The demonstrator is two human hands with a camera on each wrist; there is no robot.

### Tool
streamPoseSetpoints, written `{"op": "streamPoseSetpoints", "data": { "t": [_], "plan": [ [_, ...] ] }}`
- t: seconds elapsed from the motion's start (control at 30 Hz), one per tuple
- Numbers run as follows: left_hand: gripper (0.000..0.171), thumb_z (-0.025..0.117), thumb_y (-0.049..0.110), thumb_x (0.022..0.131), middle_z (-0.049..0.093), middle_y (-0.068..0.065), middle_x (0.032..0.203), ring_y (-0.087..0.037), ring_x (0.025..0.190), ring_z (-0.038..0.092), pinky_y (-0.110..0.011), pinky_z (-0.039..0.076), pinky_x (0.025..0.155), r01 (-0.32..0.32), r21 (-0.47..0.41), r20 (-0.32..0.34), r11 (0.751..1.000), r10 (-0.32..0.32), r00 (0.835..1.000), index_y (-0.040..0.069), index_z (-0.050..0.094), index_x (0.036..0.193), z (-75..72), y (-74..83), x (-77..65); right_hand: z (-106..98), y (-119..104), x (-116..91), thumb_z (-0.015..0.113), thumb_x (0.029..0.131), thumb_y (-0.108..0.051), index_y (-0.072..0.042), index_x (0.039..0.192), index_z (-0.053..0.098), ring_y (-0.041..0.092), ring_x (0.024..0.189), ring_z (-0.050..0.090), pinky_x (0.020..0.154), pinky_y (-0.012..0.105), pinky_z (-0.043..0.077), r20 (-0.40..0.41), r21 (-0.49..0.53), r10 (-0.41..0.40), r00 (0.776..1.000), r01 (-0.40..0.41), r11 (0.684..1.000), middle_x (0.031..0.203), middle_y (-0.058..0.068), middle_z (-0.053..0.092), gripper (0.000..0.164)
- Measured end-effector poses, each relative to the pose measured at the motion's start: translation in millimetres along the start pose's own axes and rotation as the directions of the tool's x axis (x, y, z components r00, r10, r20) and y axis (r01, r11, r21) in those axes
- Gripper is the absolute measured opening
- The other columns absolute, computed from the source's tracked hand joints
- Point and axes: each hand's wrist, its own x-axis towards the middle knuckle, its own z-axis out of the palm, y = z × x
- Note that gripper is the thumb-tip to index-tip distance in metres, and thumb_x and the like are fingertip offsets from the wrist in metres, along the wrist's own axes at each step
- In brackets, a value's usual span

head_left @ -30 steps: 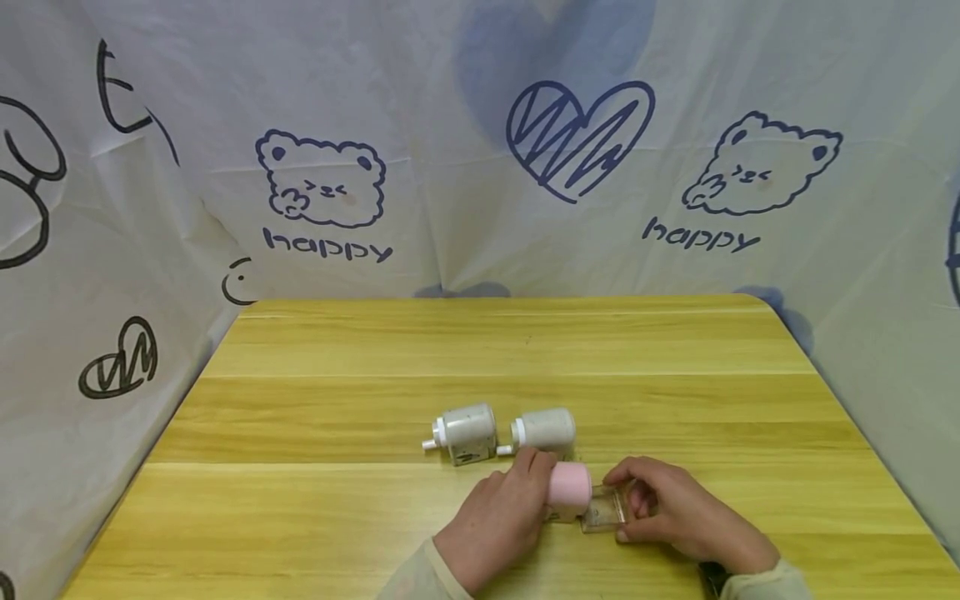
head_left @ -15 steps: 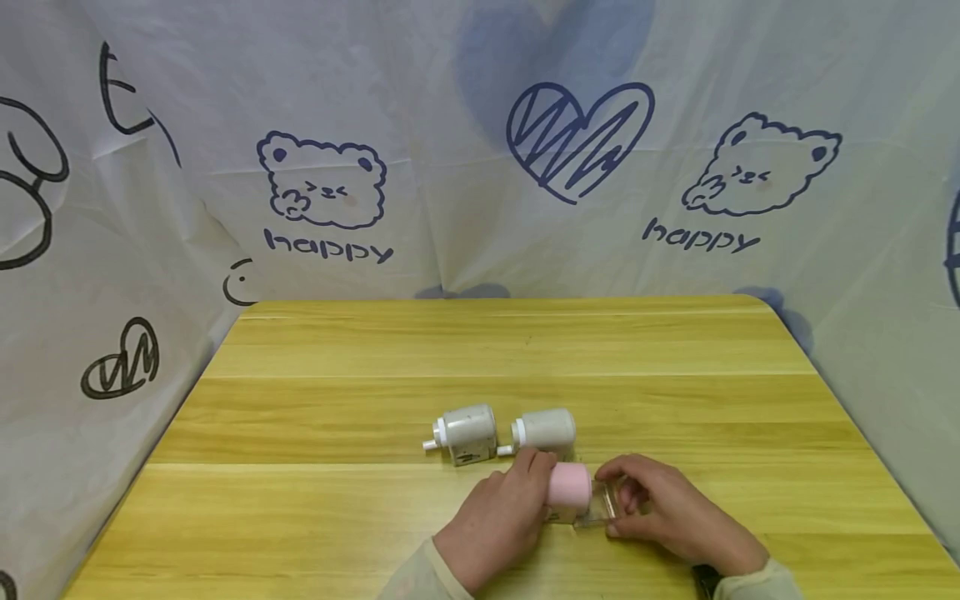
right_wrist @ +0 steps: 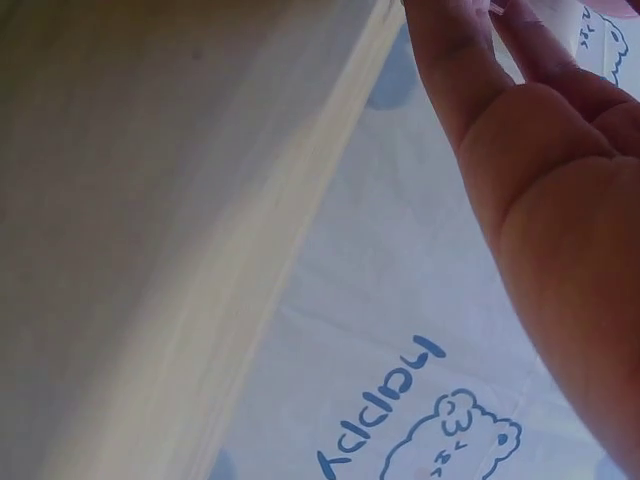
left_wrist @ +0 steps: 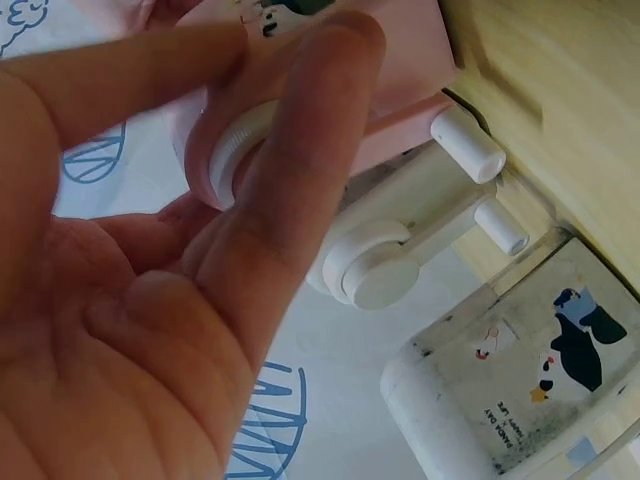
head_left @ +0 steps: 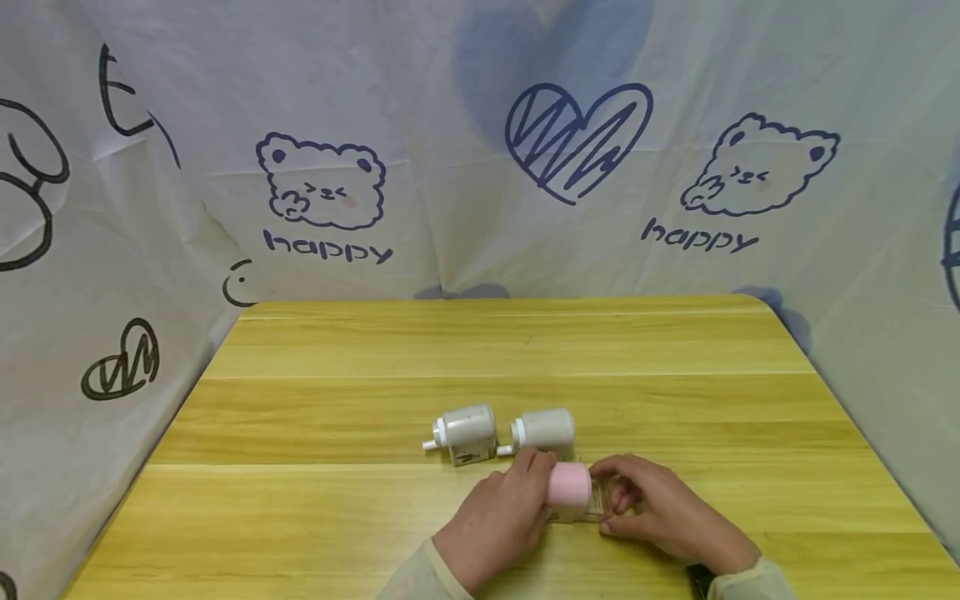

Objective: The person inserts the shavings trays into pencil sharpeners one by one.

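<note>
A pink crank pencil sharpener (head_left: 570, 485) lies on its side on the table, gripped by my left hand (head_left: 495, 521). In the left wrist view, fingers of that hand (left_wrist: 150, 300) lie against the pink body, whose white crank knob (left_wrist: 468, 148) sticks out. My right hand (head_left: 663, 510) pinches a clear shavings drawer (head_left: 597, 500) between thumb and fingers, at the pink sharpener's right end. How deep the drawer sits inside is partly hidden. In the right wrist view, the right fingertips are mostly cut off at the top.
Two grey-white crank sharpeners (head_left: 467, 427) lie behind the hands, both knobs pointing left. One shows a panda print (left_wrist: 580, 345) in the left wrist view. A drawn-on white cloth (head_left: 450, 167) hangs behind the wooden table (head_left: 300, 517).
My right hand has shifted left with the clear drawer, bringing it closer against the pink sharpener so less of it shows. My left hand and the grey-white sharpeners have stayed put.
</note>
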Motion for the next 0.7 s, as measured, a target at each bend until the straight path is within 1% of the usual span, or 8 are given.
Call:
{"op": "streamPoseSetpoints", "data": {
  "t": [0.1,0.33,0.53,0.6,0.7],
  "plan": [
    [0.041,0.067,0.013,0.081,0.053,-0.005,0.1,-0.01,0.059,0.048,-0.022,0.039,0.048,-0.007,-0.002,-0.005,1.0,0.007,1.0,0.006,0.052,0.118,-0.2,-0.5,-0.4,1,0,1,0.078,0.078,-0.029,-0.01,0.122,0.054,0.012,0.079,0.058,0.07,0.03,0.051,-0.002,-0.005,-0.011,1.0,0.011,1.0,0.094,0.003,0.058,0.054],
    [0.041,0.064,0.007,0.082,0.053,-0.006,0.1,-0.012,0.058,0.048,-0.022,0.038,0.046,-0.025,0.034,-0.013,0.999,0.025,1.0,0.004,0.052,0.121,0.4,-0.4,0.0,7,0,5,0.079,0.077,-0.028,-0.008,0.119,0.057,0.012,0.079,0.057,0.069,0.03,0.051,-0.036,-0.047,-0.094,0.995,0.093,0.995,0.095,0.005,0.057,0.051],
    [0.04,0.064,0.007,0.083,0.052,-0.006,0.099,-0.012,0.057,0.047,-0.022,0.038,0.046,-0.032,0.042,-0.008,0.999,0.032,0.999,0.004,0.051,0.121,0.3,-0.4,0.3,7,-2,8,0.078,0.077,-0.029,-0.01,0.118,0.059,0.012,0.081,0.057,0.071,0.03,0.051,-0.031,-0.05,-0.077,0.997,0.075,0.996,0.098,0.002,0.057,0.049],
    [0.04,0.064,0.007,0.084,0.052,-0.006,0.099,-0.012,0.057,0.047,-0.022,0.037,0.046,-0.033,0.044,-0.004,0.998,0.034,0.999,0.004,0.051,0.121,0.5,-0.5,0.2,7,-4,9,0.078,0.077,-0.029,-0.008,0.119,0.058,0.012,0.082,0.056,0.071,0.03,0.051,-0.023,-0.053,-0.073,0.997,0.072,0.996,0.097,0.002,0.056,0.051],
    [0.041,0.064,0.007,0.084,0.052,-0.006,0.101,-0.012,0.057,0.048,-0.021,0.038,0.046,-0.039,0.043,-0.001,0.998,0.039,0.999,0.004,0.05,0.123,1.2,-0.8,-0.1,8,-6,11,0.079,0.077,-0.03,-0.003,0.122,0.055,0.012,0.081,0.056,0.072,0.029,0.051,-0.016,-0.063,-0.057,0.998,0.056,0.996,0.095,0.002,0.056,0.058]
  ]
}}
